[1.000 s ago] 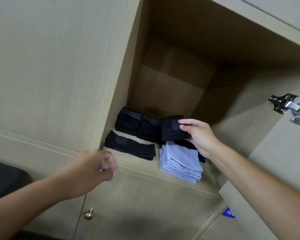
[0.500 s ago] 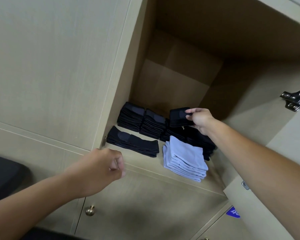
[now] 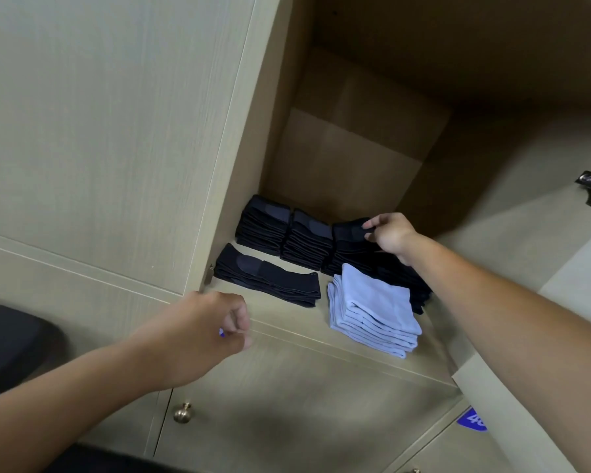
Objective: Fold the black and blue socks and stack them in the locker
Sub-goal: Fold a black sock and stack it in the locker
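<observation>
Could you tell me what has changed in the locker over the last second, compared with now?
The right hand, pinching a folded black sock, has carried it deeper into the locker and brought it down onto the third black stack in the back row; it still grips the sock. The left hand stays curled below the shelf edge. The blue stack and the other black stacks have not moved.
</observation>
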`<state>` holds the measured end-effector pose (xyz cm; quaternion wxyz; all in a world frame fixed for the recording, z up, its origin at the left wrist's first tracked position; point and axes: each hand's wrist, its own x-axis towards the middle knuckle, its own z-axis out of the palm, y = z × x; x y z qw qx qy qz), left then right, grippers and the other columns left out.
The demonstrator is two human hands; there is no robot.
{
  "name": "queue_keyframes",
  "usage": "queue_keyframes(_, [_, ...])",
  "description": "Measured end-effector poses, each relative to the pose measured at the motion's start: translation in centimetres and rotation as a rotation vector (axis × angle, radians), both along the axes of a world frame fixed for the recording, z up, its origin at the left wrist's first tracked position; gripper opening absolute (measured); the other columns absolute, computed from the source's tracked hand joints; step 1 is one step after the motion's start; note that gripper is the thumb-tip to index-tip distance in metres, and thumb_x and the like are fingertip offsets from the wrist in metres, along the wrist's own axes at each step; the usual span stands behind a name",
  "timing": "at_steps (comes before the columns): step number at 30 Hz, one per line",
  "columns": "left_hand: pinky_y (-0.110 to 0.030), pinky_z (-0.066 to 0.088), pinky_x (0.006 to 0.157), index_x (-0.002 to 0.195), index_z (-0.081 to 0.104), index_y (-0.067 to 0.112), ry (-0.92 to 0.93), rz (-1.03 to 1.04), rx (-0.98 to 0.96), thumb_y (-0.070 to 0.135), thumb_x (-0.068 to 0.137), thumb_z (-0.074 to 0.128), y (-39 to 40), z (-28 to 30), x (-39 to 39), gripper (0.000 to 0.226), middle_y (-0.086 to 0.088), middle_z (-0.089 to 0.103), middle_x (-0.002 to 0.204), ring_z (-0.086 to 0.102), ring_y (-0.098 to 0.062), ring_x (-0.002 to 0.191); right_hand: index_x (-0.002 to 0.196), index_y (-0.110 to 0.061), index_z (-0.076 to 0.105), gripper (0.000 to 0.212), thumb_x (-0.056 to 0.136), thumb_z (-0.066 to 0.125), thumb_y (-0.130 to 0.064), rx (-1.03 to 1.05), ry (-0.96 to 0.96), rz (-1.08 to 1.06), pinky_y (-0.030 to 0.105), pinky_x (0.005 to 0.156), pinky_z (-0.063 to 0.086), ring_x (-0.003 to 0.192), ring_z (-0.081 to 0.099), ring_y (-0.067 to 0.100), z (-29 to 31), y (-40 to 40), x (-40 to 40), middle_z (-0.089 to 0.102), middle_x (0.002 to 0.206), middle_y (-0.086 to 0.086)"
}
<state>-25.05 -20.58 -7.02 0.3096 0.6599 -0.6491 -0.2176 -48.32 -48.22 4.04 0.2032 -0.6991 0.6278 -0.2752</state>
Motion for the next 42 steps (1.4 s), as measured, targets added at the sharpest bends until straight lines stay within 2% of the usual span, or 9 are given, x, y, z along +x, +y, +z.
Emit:
queue_keyframes(6, [-0.020,0.052,0.077,0.097,0.062,0.036,-0.014,0.008,0.009,0.047,0.092,0.067,-0.1,-0.2,0.0,0.013,0.021,0.069,0.091,0.064,0.001,0.083,0.112,-0.007,0.069,0.019,0.098,0.058,-0.012,-0.084,0.227,-0.036,0.024,0.086,0.043,0.109,0.060,0.027,0.5,0.2,-0.1,0.065,0.121,0.011])
queue_keyframes(11, [-0.021,0.050,0.072,0.097,0.062,0.036,-0.039,0.023,-0.001,0.048,0.092,0.068,0.0,-0.1,0.1,0.014,0.019,0.067,0.092,0.062,0.001,0.081,0.102,-0.006,0.072,0.019,0.095,0.055,-0.008,-0.111,0.311,0.001,0.024,0.080,0.041,0.096,0.057,0.023,2.0,1.8,-0.4,0.065,0.104,0.008])
queue_keyframes(15, [-0.020,0.049,0.072,0.095,0.062,0.036,-0.034,0.014,-0.005,0.045,0.093,0.068,0.1,0.1,0.4,0.011,0.018,0.069,0.090,0.063,0.001,0.080,0.100,-0.004,0.073,0.019,0.092,0.055,-0.007,-0.130,0.287,0.052,0.029,0.082,0.051,0.091,0.062,0.023,2.8,3.6,-0.7,0.069,0.099,0.006])
queue_keyframes(18, [-0.020,0.046,0.066,0.092,0.062,0.035,-0.021,0.012,-0.011,0.041,0.093,0.069,0.3,0.4,0.8,0.009,0.017,0.071,0.086,0.061,0.002,0.070,0.093,-0.011,0.072,0.014,0.093,0.058,-0.010,-0.167,0.229,0.086,0.033,0.089,0.053,0.098,0.065,0.023,2.8,5.6,-0.6,0.067,0.092,-0.003])
queue_keyframes(25, [-0.022,0.046,0.066,0.087,0.065,0.032,-0.045,0.041,-0.036,0.039,0.090,0.072,1.5,1.2,2.4,0.011,0.024,0.070,0.079,0.057,0.009,0.070,0.092,-0.019,0.071,0.015,0.096,0.059,-0.011,-0.245,0.076,0.225,0.008,0.054,0.042,0.073,0.064,0.006,0.5,13.3,0.7,0.070,0.084,-0.008])
queue_keyframes(30, [-0.028,0.052,0.073,0.087,0.064,0.032,-0.100,0.068,-0.032,0.037,0.091,0.070,2.5,2.1,3.2,0.008,0.018,0.071,0.080,0.061,0.001,0.071,0.095,-0.025,0.068,0.011,0.097,0.062,-0.015,-0.258,-0.014,0.355,0.007,0.067,0.045,0.082,0.063,0.006,-2.3,18.0,2.3,0.068,0.090,-0.010])
queue_keyframes(35, [-0.026,0.047,0.066,0.087,0.066,0.032,-0.121,0.105,-0.022,0.038,0.092,0.070,3.4,2.7,4.3,0.009,0.015,0.072,0.081,0.062,-0.001,0.074,0.094,-0.025,0.067,0.011,0.095,0.063,-0.015,-0.247,-0.053,0.489,0.012,0.069,0.046,0.081,0.060,0.005,-5.0,20.7,4.1,0.067,0.086,-0.012])
queue_keyframes(38, [-0.021,0.044,0.064,0.091,0.066,0.031,-0.157,0.146,0.016,0.043,0.094,0.069,4.4,3.0,5.4,0.012,0.014,0.071,0.087,0.063,-0.001,0.076,0.094,-0.027,0.067,0.009,0.095,0.063,-0.018,-0.240,-0.008,0.575,0.014,0.069,0.045,0.081,0.061,0.006,-6.0,21.6,5.5,0.066,0.085,-0.012])
queue_keyframes(42, [-0.023,0.051,0.070,0.092,0.067,0.028,-0.173,0.203,0.061,0.040,0.095,0.067,6.0,3.7,6.6,0.013,0.011,0.073,0.083,0.064,0.001,0.071,0.094,-0.029,0.062,0.005,0.096,0.060,-0.025,-0.260,0.103,0.678,0.025,0.071,0.048,0.081,0.057,0.004,-6.9,22.5,7.5,0.062,0.086,-0.015])
